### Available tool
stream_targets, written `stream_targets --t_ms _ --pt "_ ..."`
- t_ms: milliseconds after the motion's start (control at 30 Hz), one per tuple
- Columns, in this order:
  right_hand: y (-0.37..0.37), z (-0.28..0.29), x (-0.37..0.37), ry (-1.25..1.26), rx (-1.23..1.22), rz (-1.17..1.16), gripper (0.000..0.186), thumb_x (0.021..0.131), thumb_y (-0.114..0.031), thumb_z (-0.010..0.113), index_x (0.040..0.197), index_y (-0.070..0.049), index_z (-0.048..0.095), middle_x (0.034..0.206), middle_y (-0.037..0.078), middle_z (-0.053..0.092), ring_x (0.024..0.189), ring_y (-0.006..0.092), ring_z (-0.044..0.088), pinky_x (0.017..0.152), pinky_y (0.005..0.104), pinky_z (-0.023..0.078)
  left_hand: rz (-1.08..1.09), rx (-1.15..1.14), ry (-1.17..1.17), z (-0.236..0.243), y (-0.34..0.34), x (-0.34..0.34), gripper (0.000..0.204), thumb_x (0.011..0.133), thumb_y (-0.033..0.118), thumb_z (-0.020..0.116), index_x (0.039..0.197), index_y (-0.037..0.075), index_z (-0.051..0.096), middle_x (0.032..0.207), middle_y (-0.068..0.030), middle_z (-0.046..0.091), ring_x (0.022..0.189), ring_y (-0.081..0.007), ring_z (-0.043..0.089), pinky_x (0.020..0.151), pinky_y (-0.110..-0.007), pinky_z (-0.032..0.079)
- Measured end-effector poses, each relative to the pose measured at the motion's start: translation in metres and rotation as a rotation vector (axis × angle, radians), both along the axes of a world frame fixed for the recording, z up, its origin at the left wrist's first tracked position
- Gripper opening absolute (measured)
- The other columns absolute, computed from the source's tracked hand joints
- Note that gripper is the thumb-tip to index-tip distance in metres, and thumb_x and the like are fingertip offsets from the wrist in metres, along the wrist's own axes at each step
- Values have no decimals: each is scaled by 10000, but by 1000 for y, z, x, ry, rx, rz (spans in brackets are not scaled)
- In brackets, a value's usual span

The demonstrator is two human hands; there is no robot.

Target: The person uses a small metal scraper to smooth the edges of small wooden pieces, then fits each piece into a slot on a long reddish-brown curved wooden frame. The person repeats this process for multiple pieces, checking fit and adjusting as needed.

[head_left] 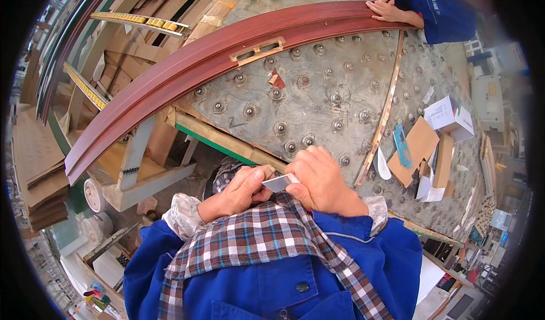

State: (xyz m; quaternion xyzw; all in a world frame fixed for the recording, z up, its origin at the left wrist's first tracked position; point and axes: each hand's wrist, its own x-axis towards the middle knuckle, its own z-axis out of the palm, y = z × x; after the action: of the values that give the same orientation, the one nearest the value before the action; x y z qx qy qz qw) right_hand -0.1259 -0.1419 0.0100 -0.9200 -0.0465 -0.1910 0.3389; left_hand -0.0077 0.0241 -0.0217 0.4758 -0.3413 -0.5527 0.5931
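Close in front of my apron, my left hand (241, 188) and my right hand (322, 179) hold a small flat grey piece with a whitish edge (278, 182) between them. Fingers of both hands are closed round its ends; its exact kind does not show. Beyond them a long reddish-brown profile (170, 70) lies across the table, its left end overhanging the edge. A pale rectangular fitting with two slots (258, 51) sits along its near side. At the far right, a co-worker's hands (389, 10) rest on the profile's other end.
The metal table (306, 104) is studded with ball rollers. A thin strip (389, 104) crosses it. On the right lie a white box (448, 118), cardboard pieces (420, 144) and a turquoise plastic piece (402, 145). A wheeled trolley (136, 178) and stacked boards (37, 166) stand left.
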Motion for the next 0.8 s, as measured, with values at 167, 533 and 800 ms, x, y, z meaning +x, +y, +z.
stream_targets --t_ms 167,533,800 --pt "2 4 -1 -7 -28 -16 332 853 -368 515 795 -41 534 719 94 461 648 269 451 588 358 359 -56 -85 -78 1 -3 3 492 954 437 255 750 42 466 503 4 380 435 -114 318 427 -268 247" --pt "4 6 -2 -9 -11 -2 331 865 -368 506 799 -45 530 728 97 472 647 265 460 581 355 365 -119 -127 -129 0 -3 6 436 961 366 273 754 38 472 517 -17 386 434 -153 353 445 -287 278" --pt "5 2 0 -41 33 21 368 893 -384 456 781 -41 532 701 102 461 615 269 446 556 361 359 -99 -172 -155 3 -4 5 433 961 349 275 737 32 466 526 -31 379 451 -177 364 463 -300 290"
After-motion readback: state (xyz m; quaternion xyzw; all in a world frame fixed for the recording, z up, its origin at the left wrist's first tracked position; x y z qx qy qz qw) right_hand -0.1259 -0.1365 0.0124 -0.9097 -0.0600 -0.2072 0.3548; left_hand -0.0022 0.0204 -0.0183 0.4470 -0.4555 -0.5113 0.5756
